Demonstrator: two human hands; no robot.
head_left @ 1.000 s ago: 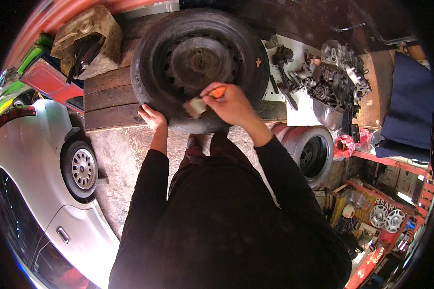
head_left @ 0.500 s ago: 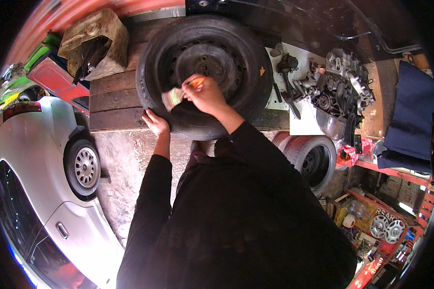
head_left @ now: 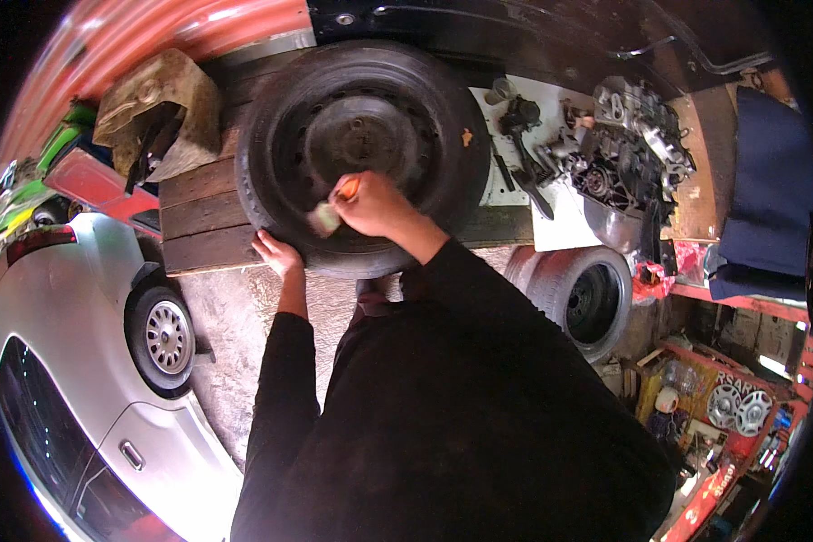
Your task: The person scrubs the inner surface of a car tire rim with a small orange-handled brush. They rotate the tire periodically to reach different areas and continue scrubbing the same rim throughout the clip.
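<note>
A black tyre mounted on a dark steel wheel lies flat on a wooden bench in front of me. My right hand is closed round the orange handle of a paintbrush. Its pale bristles, smeared by motion, are over the tyre's near-left sidewall. My left hand rests against the tyre's near-left edge, its fingers stretched out and a little apart. An orange-brown mark shows on the right sidewall.
An engine and dark metal parts sit on a white board at right. A cut-open, dirty container stands at left. More tyres stand below the bench's right side; a silver car is at left.
My right hand and the brush have moved slightly down and left relative to the wheel. My left hand stays at the tyre's edge. The whole view has shifted a little.
</note>
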